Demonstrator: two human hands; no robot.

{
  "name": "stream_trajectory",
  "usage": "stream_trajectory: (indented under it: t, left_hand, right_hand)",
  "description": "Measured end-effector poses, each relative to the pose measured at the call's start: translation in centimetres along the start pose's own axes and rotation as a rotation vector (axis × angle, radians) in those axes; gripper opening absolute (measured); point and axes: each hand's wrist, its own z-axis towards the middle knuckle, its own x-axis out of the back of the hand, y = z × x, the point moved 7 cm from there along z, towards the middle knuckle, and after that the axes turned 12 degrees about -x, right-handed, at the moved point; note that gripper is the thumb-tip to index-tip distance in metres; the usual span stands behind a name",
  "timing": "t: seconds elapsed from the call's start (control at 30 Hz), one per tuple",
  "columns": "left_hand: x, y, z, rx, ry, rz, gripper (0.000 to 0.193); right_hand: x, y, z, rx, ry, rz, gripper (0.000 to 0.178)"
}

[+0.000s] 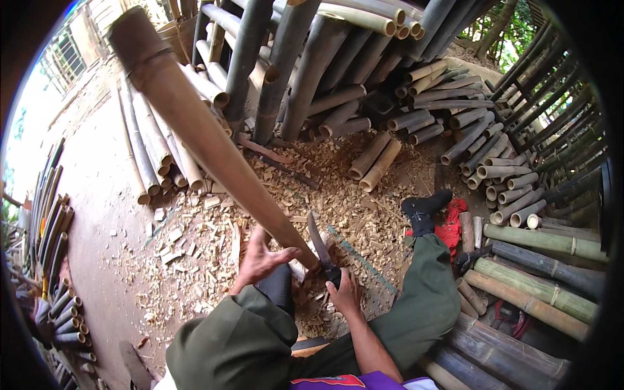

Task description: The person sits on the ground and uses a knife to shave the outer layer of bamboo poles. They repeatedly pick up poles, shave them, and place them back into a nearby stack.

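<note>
Bamboo pole [208, 143] rising leftward past left hand [259, 260] | left fingers spread, contact unclear | right hand [344, 292]: fingers wrapped round knife [317, 237] handle | wood chips [357, 211] beyond fingers; pole mostly pale, apparently stripped; dark end [140, 42] seemingly remains.

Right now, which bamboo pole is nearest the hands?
The tan pole slanting upper left, its lower end between left hand and right hand; other poles stand or lie farther off.

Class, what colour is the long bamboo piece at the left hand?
The bamboo piece is mostly tan-brown; head view.
</note>
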Motion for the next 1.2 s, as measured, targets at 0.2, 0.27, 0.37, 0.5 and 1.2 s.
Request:
stream_trajectory:
  t: [0.2, 0.27, 0.37, 0.5, 1.2]
  left_hand:
    - [-1.5, -0.5, 3.6, -0.013, 0.155, -0.102, 0.059]
    - [-1.0, 1.5, 4.9, -0.038, 0.241, -0.082, 0.058]
    - [1.3, 3.6, 4.2, 0.035, 0.298, 0.154, 0.061]
    - [5.5, 4.2, 1.1, 0.029, 0.159, 0.552, 0.057]
    - [7.8, -8.7, -0.3, 0.287, 0.237, 0.471, 0.029]
  right_hand:
    - [-0.1, 1.0, 0.7, -0.071, -0.087, 0.107, 0.047]
    - [0.0, 1.3, 0.6, -0.104, -0.099, 0.125, 0.048]
    - [-0.2, 1.4, 0.7, -0.108, -0.106, 0.163, 0.054]
    - [0.1, 1.0, 0.7, -0.132, -0.134, 0.157, 0.059]
    - [-0.5, 2.0, 0.7, -0.165, -0.213, 0.15, 0.051]
